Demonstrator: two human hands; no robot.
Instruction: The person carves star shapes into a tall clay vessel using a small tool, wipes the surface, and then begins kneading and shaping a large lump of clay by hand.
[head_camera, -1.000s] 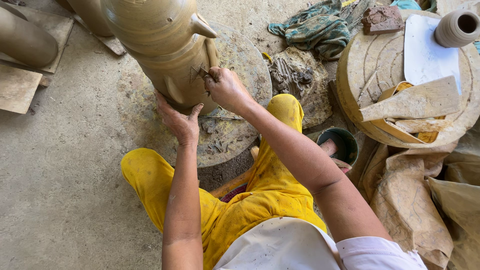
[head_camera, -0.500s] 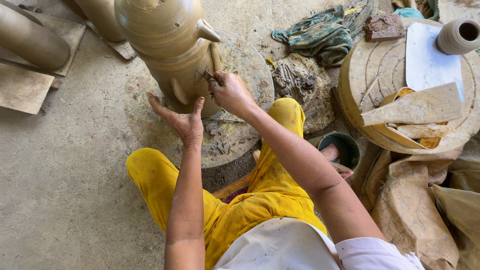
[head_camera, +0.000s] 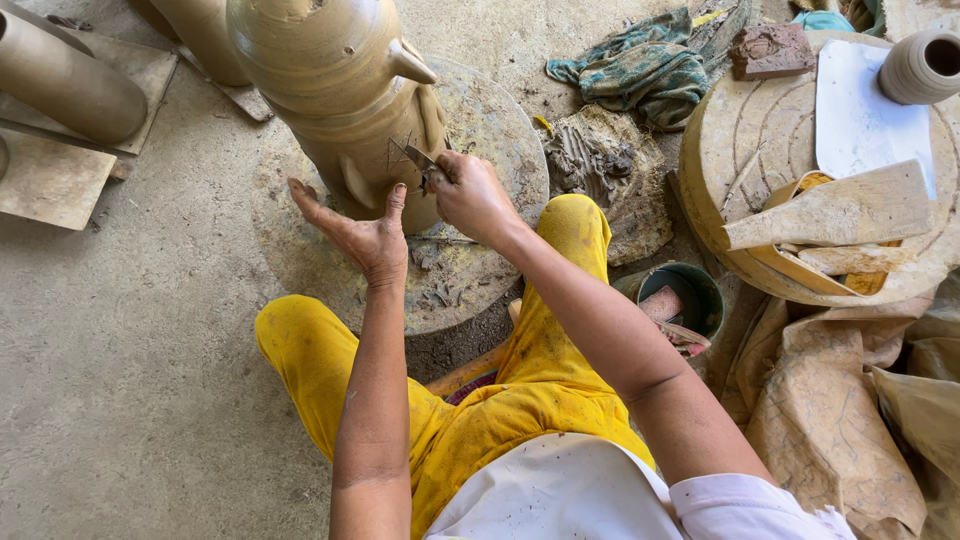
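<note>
A tall unfired clay pot (head_camera: 330, 90) with small lugs stands on a round stone turntable (head_camera: 480, 130) in front of me. My right hand (head_camera: 470, 195) grips a small metal carving tool (head_camera: 415, 160), its tip against the pot's lower wall where thin lines are scratched. My left hand (head_camera: 360, 232) rests open against the pot's base, fingers spread, holding nothing. Clay shavings lie on the turntable below my hands. My knees in yellow trousers sit on either side of the turntable.
Other clay vessels stand on boards at the upper left (head_camera: 60, 85). To the right is a round wooden wheel (head_camera: 750, 170) with a small clay cup (head_camera: 925, 65), white sheet and wooden slabs. A green bucket (head_camera: 690, 295), crumpled cloth (head_camera: 630, 65) and brown sacking (head_camera: 860, 400) lie nearby.
My left hand has slid slightly right along the pot's base. My right hand keeps the tool on the pot's wall, shifted a little lower.
</note>
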